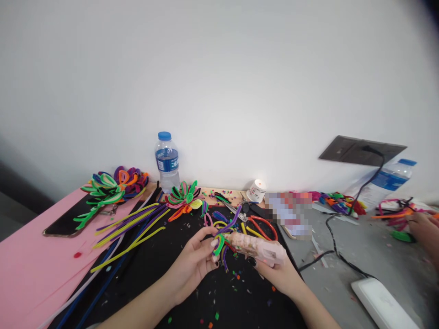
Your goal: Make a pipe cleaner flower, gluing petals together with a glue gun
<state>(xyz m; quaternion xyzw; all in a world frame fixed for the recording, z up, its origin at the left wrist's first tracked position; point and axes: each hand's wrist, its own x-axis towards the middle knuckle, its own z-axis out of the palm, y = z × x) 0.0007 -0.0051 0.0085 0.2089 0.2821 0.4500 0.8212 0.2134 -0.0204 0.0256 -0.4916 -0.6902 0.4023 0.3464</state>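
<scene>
Between the fingertips of my left hand is a small pipe cleaner piece with bent loops of green, yellow and purple. My right hand is wrapped round a pale pink glue gun, whose front end points left and meets the pipe cleaner piece; I cannot tell whether they touch. Just beyond my hands lie more bent pipe cleaners and red-handled scissors. A finished-looking pipe cleaner flower in green, pink and black rests behind my left hand.
Straight yellow and purple pipe cleaners lie left on the black mat. A phone sits under a bigger pipe cleaner flower. A water bottle and paper cup stand by the wall. At right are a power strip, cables and another person's hand.
</scene>
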